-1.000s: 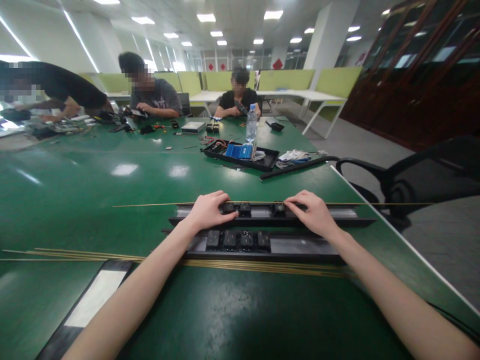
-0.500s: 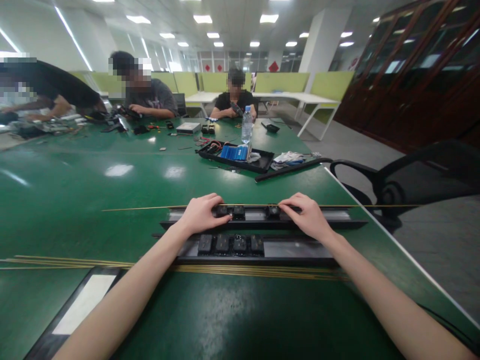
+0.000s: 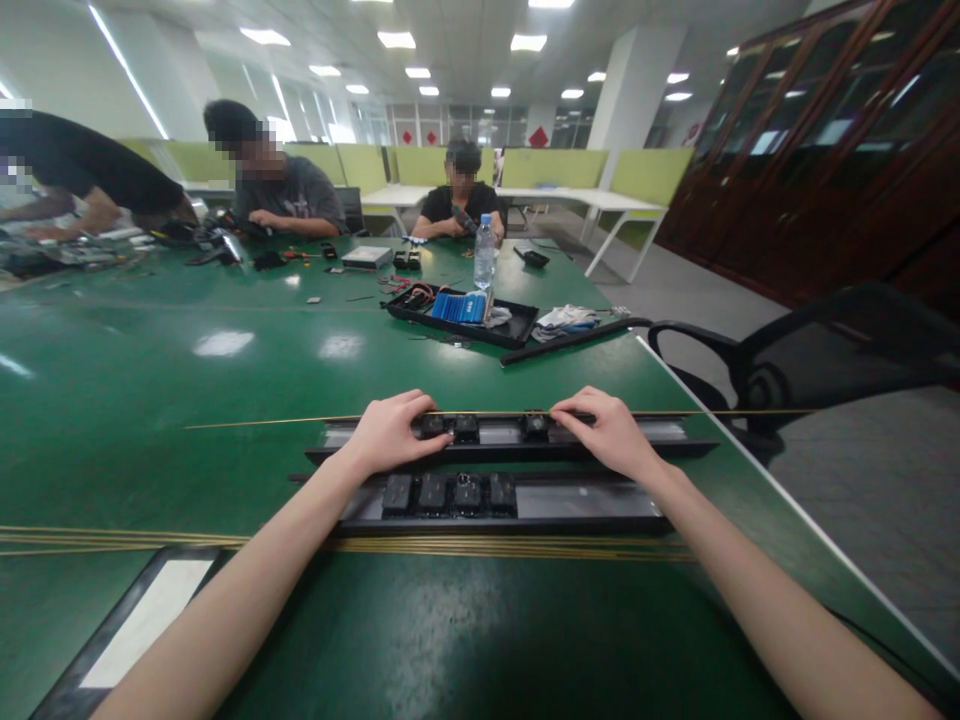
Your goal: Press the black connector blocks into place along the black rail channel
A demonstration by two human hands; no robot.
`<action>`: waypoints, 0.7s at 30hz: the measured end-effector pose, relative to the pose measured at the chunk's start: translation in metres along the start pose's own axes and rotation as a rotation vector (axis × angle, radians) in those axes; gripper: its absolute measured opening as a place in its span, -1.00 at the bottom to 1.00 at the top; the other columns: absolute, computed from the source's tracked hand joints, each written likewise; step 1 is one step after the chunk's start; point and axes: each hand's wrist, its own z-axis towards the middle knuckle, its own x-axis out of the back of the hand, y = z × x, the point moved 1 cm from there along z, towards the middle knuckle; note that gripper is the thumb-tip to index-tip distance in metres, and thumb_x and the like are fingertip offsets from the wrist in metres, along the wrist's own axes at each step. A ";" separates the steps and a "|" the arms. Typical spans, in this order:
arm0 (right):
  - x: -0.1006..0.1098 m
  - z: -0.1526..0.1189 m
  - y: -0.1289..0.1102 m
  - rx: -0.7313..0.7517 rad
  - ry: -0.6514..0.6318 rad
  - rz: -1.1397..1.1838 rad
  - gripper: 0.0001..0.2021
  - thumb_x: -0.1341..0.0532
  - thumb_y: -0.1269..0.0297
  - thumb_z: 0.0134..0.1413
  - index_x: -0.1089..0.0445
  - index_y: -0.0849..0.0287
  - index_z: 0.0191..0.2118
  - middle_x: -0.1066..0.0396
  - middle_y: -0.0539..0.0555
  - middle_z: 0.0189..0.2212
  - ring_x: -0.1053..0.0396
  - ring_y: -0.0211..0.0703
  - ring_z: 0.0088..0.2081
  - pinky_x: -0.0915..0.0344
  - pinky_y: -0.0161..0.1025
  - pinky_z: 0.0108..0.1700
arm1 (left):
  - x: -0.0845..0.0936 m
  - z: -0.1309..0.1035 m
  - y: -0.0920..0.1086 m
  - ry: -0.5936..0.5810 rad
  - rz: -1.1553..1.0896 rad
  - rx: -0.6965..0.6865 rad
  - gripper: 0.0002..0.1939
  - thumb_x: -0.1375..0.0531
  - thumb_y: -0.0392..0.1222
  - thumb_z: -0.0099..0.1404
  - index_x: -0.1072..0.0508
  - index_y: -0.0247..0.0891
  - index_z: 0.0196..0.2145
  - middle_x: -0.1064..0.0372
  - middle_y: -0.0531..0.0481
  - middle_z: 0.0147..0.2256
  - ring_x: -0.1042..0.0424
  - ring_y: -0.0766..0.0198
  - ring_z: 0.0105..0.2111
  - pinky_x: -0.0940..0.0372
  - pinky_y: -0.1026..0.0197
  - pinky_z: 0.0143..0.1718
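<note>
A long thin brass-coloured rod (image 3: 495,412) runs along the far edge of a dark channel-shaped rail (image 3: 667,430). My right hand (image 3: 604,428) pinches the rod between thumb and fingertips, just right of a small black block (image 3: 535,425) in the rail. Farther left, my left hand (image 3: 391,430) closes its thumb and fingers around another black block (image 3: 433,427); the fingertips are partly hidden behind it. Beside that sits one more block (image 3: 466,428). Nearer me lies a second rail (image 3: 570,500), holding a row of several black blocks (image 3: 433,493).
Several brass-coloured rods (image 3: 480,547) lie in front of the near rail. A dark flat case with a white panel (image 3: 146,625) is at lower left. Beyond the rails are a black tray (image 3: 517,322), a water bottle (image 3: 484,255) and gloves (image 3: 566,320). Other people work across the table.
The whole view has shifted slightly, so things appear a little farther left. Both hands keep their holds, and the blocks show no clear movement along the rail.
</note>
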 end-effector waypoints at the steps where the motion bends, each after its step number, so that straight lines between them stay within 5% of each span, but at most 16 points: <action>1: 0.000 0.000 0.000 -0.002 -0.005 -0.001 -0.82 -0.20 0.18 0.24 -0.55 0.06 -0.28 -0.54 0.06 -0.33 -0.43 -0.06 -0.24 -0.35 -0.10 -0.14 | 0.000 0.000 0.000 0.002 -0.001 -0.002 -0.58 -0.15 0.26 0.24 -0.44 -0.15 -0.24 -0.47 0.01 -0.23 -0.48 0.18 -0.26 -0.25 0.22 -0.32; 21: 0.008 0.001 0.007 0.010 -0.063 0.027 -0.80 -0.19 0.16 0.23 -0.55 0.07 -0.25 -0.56 0.07 -0.30 -0.45 -0.06 -0.24 -0.36 -0.10 -0.16 | 0.001 0.000 0.002 -0.001 -0.006 0.002 -0.58 -0.14 0.26 0.24 -0.43 -0.15 -0.23 -0.47 0.00 -0.23 -0.48 0.18 -0.25 -0.24 0.22 -0.31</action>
